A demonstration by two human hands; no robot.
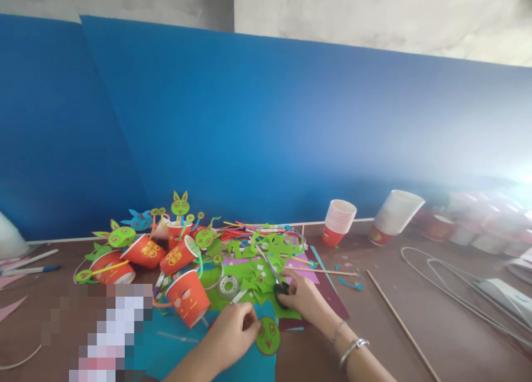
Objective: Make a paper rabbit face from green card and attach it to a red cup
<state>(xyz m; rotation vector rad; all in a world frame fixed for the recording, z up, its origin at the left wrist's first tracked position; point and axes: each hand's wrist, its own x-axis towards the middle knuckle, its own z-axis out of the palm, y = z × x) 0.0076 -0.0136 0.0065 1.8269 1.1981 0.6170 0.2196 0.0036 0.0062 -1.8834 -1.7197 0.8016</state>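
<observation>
My left hand (234, 333) is closed at the front centre, thumb and fingers pinching the edge of a round green paper face (268, 336) with a dark outline. The face is above a blue sheet (166, 351). To its right, my right hand (302, 299) has its fingers round the black handles of the scissors (281, 293); the blades point away, over green paper scraps (260, 274). Left of the scissors lies a roll of white tape (228, 286). A red paper cup (188, 299) with a face drawn on it tilts beside my left hand.
More red cups (145, 251) with paper animal heads crowd the left. Stacked cups (339, 221) stand at the back right, near a bagged stack (394, 218). A wooden stick (401, 324) and white cables (453, 290) lie right. A blue panel (266, 132) stands behind.
</observation>
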